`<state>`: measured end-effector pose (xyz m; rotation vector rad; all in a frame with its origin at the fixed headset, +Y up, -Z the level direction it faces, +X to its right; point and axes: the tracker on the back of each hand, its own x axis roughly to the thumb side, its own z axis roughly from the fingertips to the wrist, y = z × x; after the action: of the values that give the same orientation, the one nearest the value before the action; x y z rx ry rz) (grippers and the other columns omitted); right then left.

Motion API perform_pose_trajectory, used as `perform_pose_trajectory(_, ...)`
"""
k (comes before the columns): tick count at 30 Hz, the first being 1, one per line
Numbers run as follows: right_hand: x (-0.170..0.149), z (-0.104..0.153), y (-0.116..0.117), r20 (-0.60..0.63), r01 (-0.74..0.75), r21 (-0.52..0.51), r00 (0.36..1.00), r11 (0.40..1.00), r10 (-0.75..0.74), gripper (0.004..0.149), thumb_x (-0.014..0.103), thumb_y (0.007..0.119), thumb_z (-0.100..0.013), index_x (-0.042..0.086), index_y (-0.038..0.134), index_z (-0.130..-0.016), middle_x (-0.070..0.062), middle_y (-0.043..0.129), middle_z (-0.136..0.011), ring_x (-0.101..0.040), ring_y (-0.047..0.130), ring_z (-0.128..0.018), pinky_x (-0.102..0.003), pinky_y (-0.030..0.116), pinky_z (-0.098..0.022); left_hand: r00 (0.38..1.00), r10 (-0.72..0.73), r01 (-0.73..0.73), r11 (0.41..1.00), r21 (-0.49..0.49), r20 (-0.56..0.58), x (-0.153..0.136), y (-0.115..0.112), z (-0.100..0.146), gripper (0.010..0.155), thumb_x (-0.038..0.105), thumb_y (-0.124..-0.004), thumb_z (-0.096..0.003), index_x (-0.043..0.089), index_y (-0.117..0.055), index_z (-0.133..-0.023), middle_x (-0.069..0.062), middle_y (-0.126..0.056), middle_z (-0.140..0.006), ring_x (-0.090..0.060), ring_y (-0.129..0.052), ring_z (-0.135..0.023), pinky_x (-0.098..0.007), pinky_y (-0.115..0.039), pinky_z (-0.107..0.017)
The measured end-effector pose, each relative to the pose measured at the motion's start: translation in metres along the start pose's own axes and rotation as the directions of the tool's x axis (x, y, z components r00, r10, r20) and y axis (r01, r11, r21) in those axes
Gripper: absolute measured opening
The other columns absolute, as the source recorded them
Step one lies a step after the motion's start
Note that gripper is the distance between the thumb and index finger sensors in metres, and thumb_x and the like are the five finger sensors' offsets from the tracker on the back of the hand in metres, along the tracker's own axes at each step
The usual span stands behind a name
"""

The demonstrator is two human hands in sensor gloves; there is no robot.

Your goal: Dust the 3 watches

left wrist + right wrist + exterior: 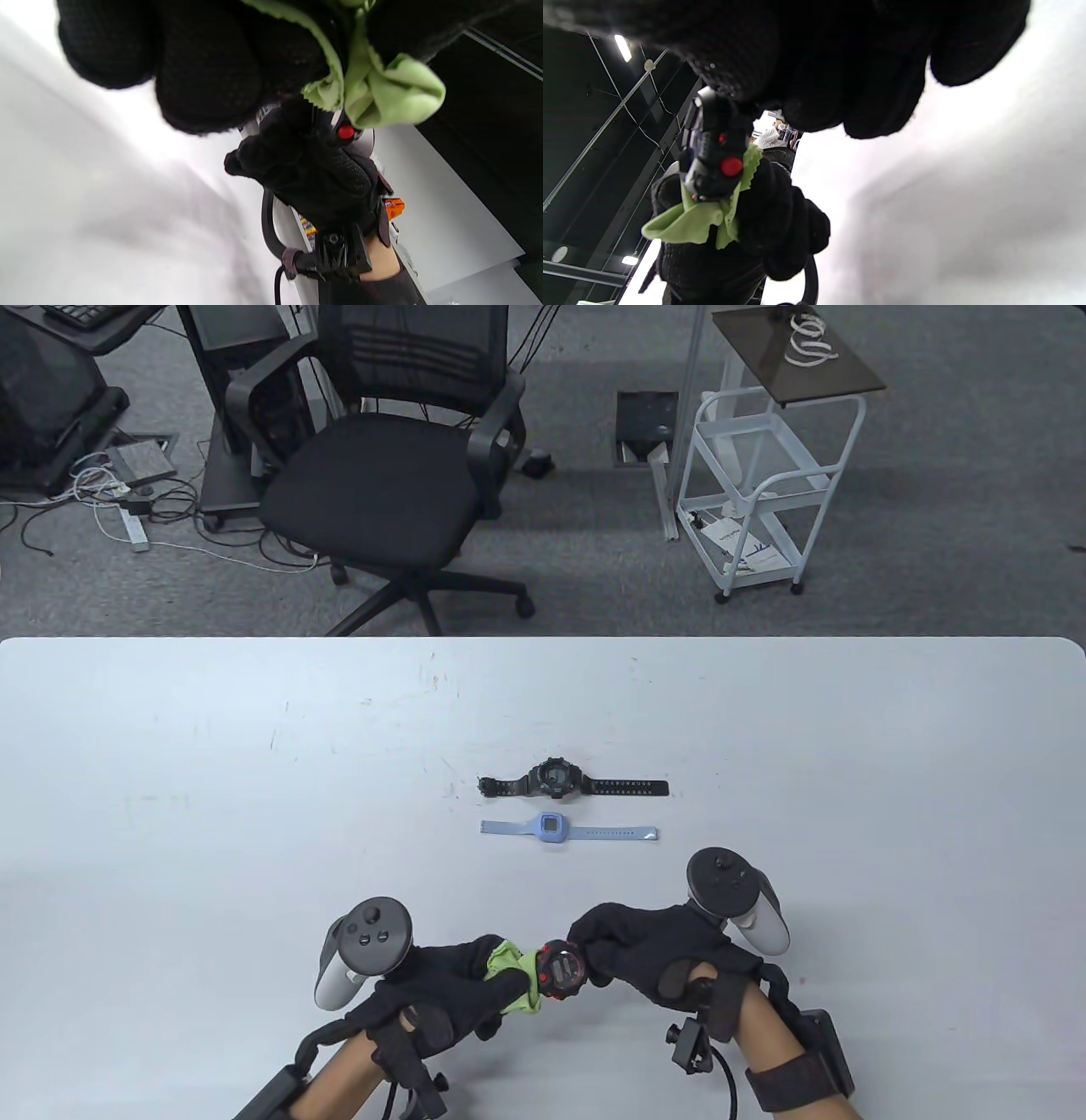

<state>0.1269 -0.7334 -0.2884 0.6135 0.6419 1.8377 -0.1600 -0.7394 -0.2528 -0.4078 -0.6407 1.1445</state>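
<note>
1. Right hand (pixel 653 954) is pinching the red-and-black watch (pixel 562 970) by its case side, held up off the worktop (pixel 212 780) near the front edge; grip clamped on it.
2. Left hand (pixel 441 997) is clamping a green cloth (pixel 513 976), pressing it against the watch's left side.
3. Watch is looking chunky, rigid, light; likely easiest to hold by the case edges, leaving the face free. Buttons are sticking out, so the cloth could snag. Strap not visible.
4. Blue watch (pixel 553 829) is lying flat further out; slim, soft strap, probably floppy if lifted by an end.
5. Black watch (pixel 556 780) is lying just beyond; bulkier, stiffer-looking strap.
</note>
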Motion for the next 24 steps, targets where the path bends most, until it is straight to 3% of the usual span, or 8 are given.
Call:
perform_pose_trajectory(4,-0.0005,0.0001,-0.0006,0.007,0.016,-0.001,1.0,1.0,-0.016,0.048,0.039,0.081,-0.047,0.017,0.085,-0.09,-0.006,0.098,-0.071,-0.03,0.099,-0.064,-0.063,0.072,-0.056,0.998,-0.07,0.07,0.994,0.089,-0.009,0.0025,0.0069,0.0035,0.053,0.058,-0.087,-0.0445,0.008,-0.097,-0.06,-0.001,-0.104,-0.035,-0.018,-0.107,-0.017,-0.051,-0.092,-0.035)
perform_pose_trajectory(8,-0.0006,0.0002,-0.0013,0.012,0.015,0.003,1.0,1.0,-0.015,0.048,0.04,0.081,-0.047,0.017,0.086,-0.089,-0.005,0.099,-0.07,-0.03,0.1,-0.063,-0.063,0.073,-0.056,0.998,-0.063,0.064,0.992,0.112,-0.012,0.0024,0.0068,0.0054,0.051,0.059,-0.089,-0.0444,0.01,-0.101,-0.05,0.001,-0.105,-0.027,-0.018,-0.108,-0.012,-0.05,-0.093,-0.033)
perform_pose_trajectory(13,-0.0014,0.0026,-0.0051,0.022,0.044,-0.013,0.999,0.999,-0.043,0.048,0.04,0.081,-0.047,0.017,0.086,-0.089,-0.005,0.099,-0.07,-0.029,0.1,-0.063,-0.062,0.073,-0.056,1.0,-0.017,0.015,0.989,0.145,0.01,0.0001,0.0064,0.0073,0.051,0.053,-0.086,-0.0486,0.01,-0.095,-0.075,-0.01,-0.106,-0.052,-0.025,-0.11,-0.03,-0.056,-0.089,-0.042)
perform_pose_trajectory(17,-0.0003,0.0031,-0.0057,0.029,0.043,-0.02,0.999,0.999,-0.043,0.048,0.04,0.081,-0.047,0.017,0.085,-0.089,-0.005,0.099,-0.07,-0.029,0.1,-0.063,-0.062,0.073,-0.056,1.0,0.0,-0.001,0.987,0.158,0.01,-0.0019,0.0075,0.0074,0.055,0.044,-0.085,-0.0503,0.01,-0.086,-0.093,-0.01,-0.105,-0.06,-0.024,-0.11,-0.031,-0.055,-0.089,-0.042)
perform_pose_trajectory(20,0.0006,0.0027,-0.0058,0.038,0.041,-0.028,0.998,0.999,-0.04,0.048,0.04,0.081,-0.047,0.017,0.085,-0.089,-0.005,0.099,-0.069,-0.029,0.1,-0.063,-0.062,0.073,-0.055,1.0,0.012,-0.013,0.991,0.131,0.01,-0.0039,0.0058,0.0055,0.056,0.035,-0.083,-0.0501,0.005,-0.078,-0.098,-0.011,-0.103,-0.066,-0.023,-0.109,-0.034,-0.056,-0.088,-0.044)
perform_pose_trajectory(24,-0.0007,0.0041,-0.0088,0.035,0.038,-0.04,0.999,0.998,-0.036,0.048,0.04,0.081,-0.047,0.016,0.086,-0.089,-0.005,0.1,-0.069,-0.029,0.101,-0.062,-0.062,0.074,-0.055,0.998,0.051,-0.053,0.997,0.057,0.028,-0.0032,0.0024,0.002,0.069,0.032,-0.081,-0.0507,0.016,-0.054,-0.112,-0.009,-0.1,-0.067,-0.025,-0.108,-0.037,-0.057,-0.086,-0.047)
